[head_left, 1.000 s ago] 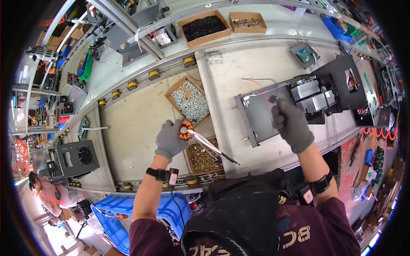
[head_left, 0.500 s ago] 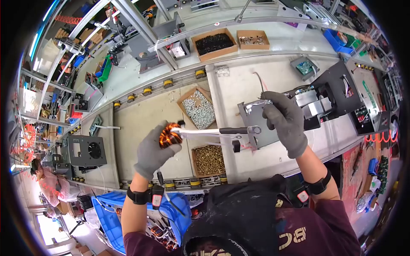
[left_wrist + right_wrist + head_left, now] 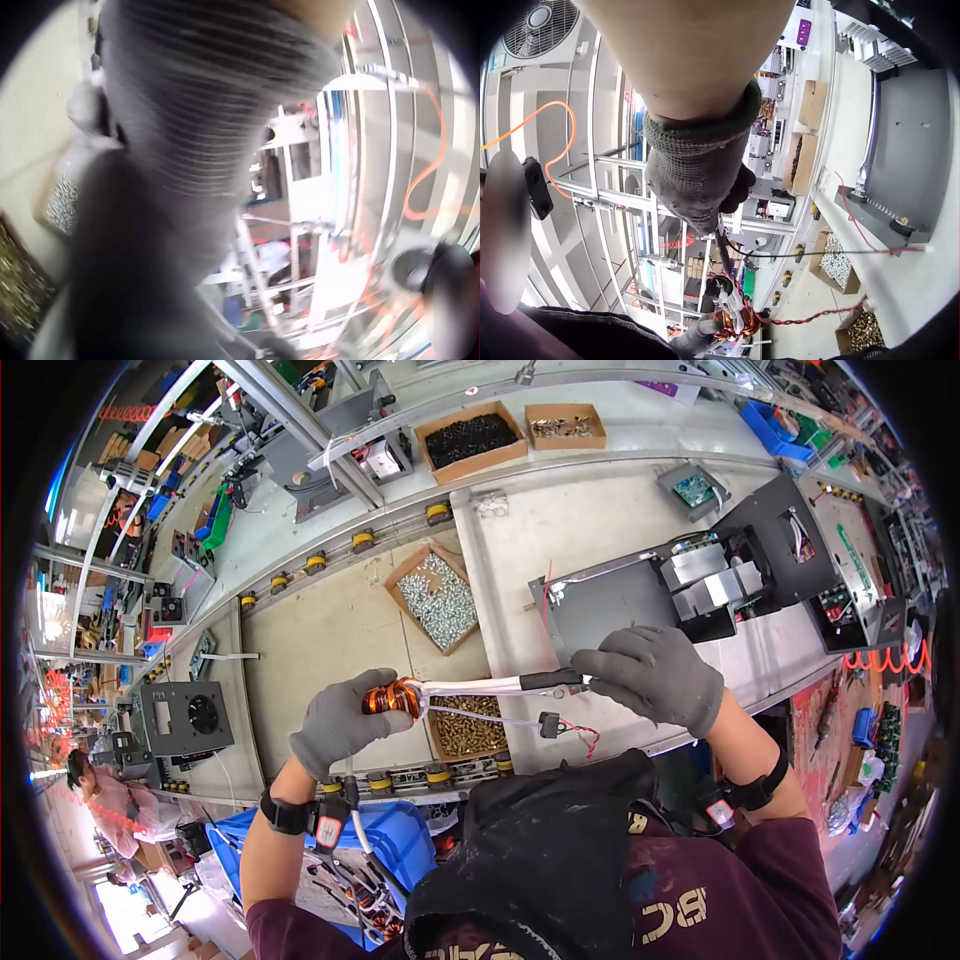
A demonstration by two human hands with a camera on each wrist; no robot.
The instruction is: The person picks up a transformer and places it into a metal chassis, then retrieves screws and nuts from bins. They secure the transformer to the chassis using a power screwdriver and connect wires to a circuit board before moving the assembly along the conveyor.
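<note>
My gloved left hand (image 3: 340, 728) grips a copper-wound toroidal coil (image 3: 390, 698), thumb along its near side. From the coil a thick white lead (image 3: 470, 686) with a black sleeve (image 3: 550, 679) stretches to the right. My gloved right hand (image 3: 655, 678) pinches the tip of that lead, partly hiding it. Below the lead hangs a small black connector (image 3: 549, 725) with a twisted red-and-black wire (image 3: 583, 738). In the right wrist view the coil (image 3: 735, 322) shows beyond the right hand (image 3: 694, 184), and a thin black wire (image 3: 817, 253) runs off rightward.
Behind my right hand lies an open dark metal casing (image 3: 610, 610) with silver heatsinks (image 3: 715, 580). Boxes of silver screws (image 3: 437, 602) and brass fasteners (image 3: 465, 732) sit on the bench. A blue crate (image 3: 400, 840) with more coils stands at the near left.
The coil has turned in my left hand, so its leads now point right instead of down-right. My right hand has come down from over the casing to the lead's end.
</note>
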